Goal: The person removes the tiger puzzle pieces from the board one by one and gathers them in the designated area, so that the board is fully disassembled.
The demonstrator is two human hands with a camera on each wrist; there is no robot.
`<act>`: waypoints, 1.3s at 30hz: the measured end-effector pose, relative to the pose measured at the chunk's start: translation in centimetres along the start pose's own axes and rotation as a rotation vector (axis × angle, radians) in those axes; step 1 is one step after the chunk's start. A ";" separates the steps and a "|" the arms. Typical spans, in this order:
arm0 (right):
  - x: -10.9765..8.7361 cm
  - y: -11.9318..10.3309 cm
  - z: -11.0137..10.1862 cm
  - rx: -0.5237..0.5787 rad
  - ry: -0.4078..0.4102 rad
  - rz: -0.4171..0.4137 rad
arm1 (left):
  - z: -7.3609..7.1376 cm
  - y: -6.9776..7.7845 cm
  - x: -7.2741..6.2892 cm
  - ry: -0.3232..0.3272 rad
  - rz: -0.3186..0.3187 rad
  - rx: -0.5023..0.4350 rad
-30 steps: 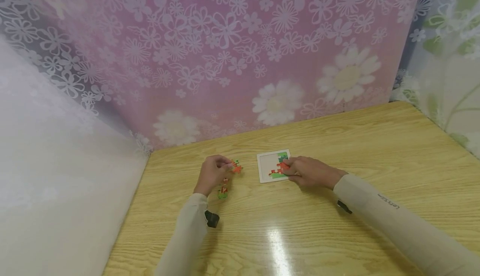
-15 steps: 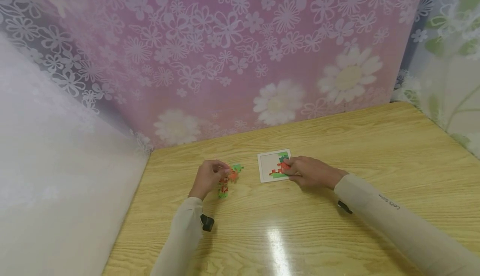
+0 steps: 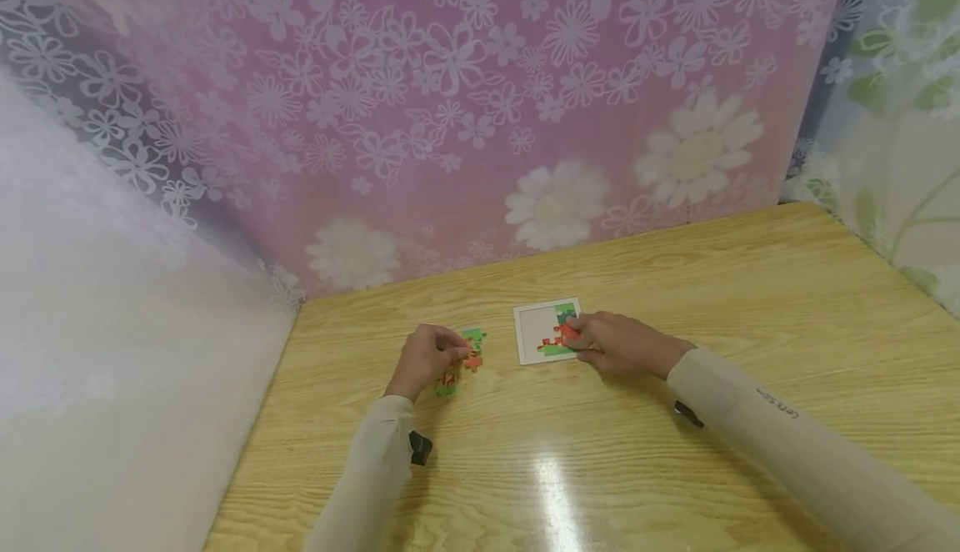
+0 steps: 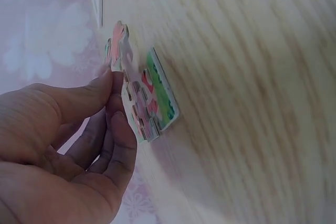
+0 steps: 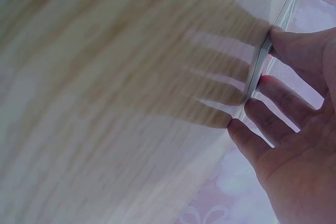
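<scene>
In the head view my left hand (image 3: 425,360) pinches an orange-red jigsaw piece (image 3: 473,360) between thumb and fingertips, tilted up from the table. The left wrist view has this puzzle piece (image 4: 119,40) edge-on, overlapping other pieces. A green puzzle piece (image 3: 474,335) lies just beyond it, and red-and-green pieces (image 3: 446,383) lie by the wrist, partly covered. My right hand (image 3: 618,343) rests on the right side of a white square puzzle tray (image 3: 530,361); its fingers are spread along the tray's edge (image 5: 255,72). Green and red pieces (image 3: 558,349) fill the tray's right and lower side, partly under the fingers.
All of this lies on a wood-grain table (image 3: 675,469). A pink flowered curtain (image 3: 465,160) stands along the back edge, with a pale sheet (image 3: 112,368) on the left. Dark wrist cameras (image 3: 421,449) sit below both sleeves.
My left hand first moved left and toward me with the orange-red piece, then slightly right again. The green piece beneath came into view. The right hand and the tray have stayed put.
</scene>
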State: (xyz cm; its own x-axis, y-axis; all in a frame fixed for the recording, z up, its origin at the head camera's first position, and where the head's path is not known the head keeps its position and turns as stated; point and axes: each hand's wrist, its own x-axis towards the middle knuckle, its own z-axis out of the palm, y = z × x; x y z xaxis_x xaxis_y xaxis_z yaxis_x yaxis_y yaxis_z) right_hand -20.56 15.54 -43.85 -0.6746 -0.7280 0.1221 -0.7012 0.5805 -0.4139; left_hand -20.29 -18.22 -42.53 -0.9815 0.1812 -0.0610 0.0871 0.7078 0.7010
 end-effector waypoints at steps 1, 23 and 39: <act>0.0 0.0 0.0 0.001 -0.003 0.006 | 0.1 0.0 0.0 0.002 0.000 0.014; -0.1 0.0 -0.1 0.003 -0.010 0.005 | 0.1 -0.1 0.3 -0.011 -0.024 0.031; 0.1 0.0 -0.1 0.011 -0.026 0.019 | 3.0 4.4 2.1 -0.043 0.130 0.050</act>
State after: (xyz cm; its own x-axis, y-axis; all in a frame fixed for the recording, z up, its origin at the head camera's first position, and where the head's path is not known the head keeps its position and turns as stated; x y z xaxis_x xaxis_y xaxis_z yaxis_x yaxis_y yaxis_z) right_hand -20.65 15.52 -43.78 -0.6817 -0.7261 0.0901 -0.6853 0.5905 -0.4263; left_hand -21.46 -12.69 -41.68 -0.9533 0.3021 -0.0030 0.2228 0.7095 0.6685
